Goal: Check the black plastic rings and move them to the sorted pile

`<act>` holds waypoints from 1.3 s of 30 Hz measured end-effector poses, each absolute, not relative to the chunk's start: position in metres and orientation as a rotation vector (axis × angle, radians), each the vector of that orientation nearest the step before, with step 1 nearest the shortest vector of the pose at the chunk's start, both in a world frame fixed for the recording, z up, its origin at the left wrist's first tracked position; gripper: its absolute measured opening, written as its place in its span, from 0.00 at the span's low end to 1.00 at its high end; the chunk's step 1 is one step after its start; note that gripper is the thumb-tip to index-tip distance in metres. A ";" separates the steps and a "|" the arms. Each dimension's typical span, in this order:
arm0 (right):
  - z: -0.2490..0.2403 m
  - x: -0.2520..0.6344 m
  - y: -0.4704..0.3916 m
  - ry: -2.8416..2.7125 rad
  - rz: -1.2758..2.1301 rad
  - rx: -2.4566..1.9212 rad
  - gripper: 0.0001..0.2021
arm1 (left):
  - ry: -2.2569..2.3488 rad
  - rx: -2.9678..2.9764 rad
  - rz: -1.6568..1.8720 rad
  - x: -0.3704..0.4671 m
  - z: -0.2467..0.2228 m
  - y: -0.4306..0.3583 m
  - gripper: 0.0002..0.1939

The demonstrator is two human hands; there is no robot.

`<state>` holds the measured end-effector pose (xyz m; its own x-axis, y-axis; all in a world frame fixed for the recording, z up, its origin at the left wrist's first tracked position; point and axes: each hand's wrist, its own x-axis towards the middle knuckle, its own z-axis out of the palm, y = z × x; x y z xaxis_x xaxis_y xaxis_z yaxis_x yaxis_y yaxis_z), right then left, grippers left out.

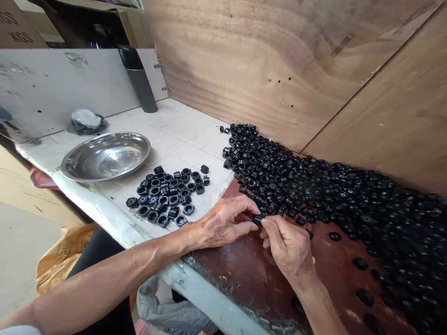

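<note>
My left hand pinches a small black plastic cap between thumb and fingers, over the reddish-brown board. Close against it, my right hand has its thumb and forefinger pressed together at the cap's right side. Whatever those right fingertips grip is too small and covered to make out. Just beyond both hands spreads a big heap of similar black plastic parts. Left of my left wrist lies a smaller group of black caps, several showing their open ends.
A shallow steel bowl stands on the white tiled surface at the left. Behind it are a dark grey flask and a plastic-wrapped bundle. A tall plywood panel borders the back and right.
</note>
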<state>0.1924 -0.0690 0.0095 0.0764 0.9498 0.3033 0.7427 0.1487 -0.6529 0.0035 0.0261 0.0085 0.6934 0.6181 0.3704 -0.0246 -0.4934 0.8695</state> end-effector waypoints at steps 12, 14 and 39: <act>0.014 0.187 -0.070 -1.677 0.340 -1.631 0.18 | 0.590 1.719 0.811 0.007 0.009 0.024 0.09; 0.016 0.187 -0.070 -1.639 0.378 -1.613 0.14 | 0.602 1.749 0.816 0.007 0.009 0.024 0.10; 0.004 0.181 -0.063 -1.317 0.996 -1.812 0.17 | 0.498 2.733 0.459 -0.044 0.008 0.027 0.08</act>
<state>0.1814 -0.0634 0.0037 0.1966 0.9619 -0.1898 0.4449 -0.2600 -0.8570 -0.0438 0.0266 0.0079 0.8874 0.3865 0.2513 0.2821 -0.8864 0.3671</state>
